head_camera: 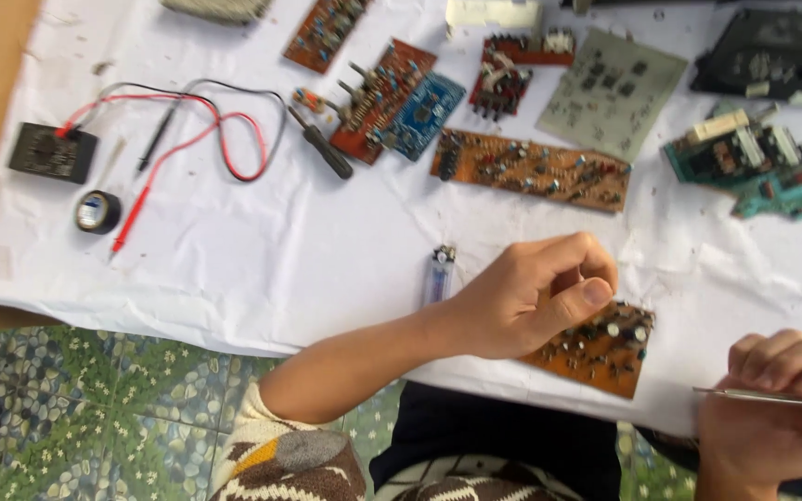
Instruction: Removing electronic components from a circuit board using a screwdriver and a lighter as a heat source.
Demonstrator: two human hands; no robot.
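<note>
Curling loosely over a brown circuit board (605, 348) at lower centre, the left hand (531, 297) rests with fingers folded in, thumb against them. The right hand (777, 408), lower right, pinches thin metal tweezers (772, 396). A clear lighter (438, 274) lies just left on the white sheet (234, 269).

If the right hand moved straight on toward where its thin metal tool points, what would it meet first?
Probably the small brown circuit board under the left hand; the right hand aims its thin metal tool leftward there, though height is unclear.
</note>
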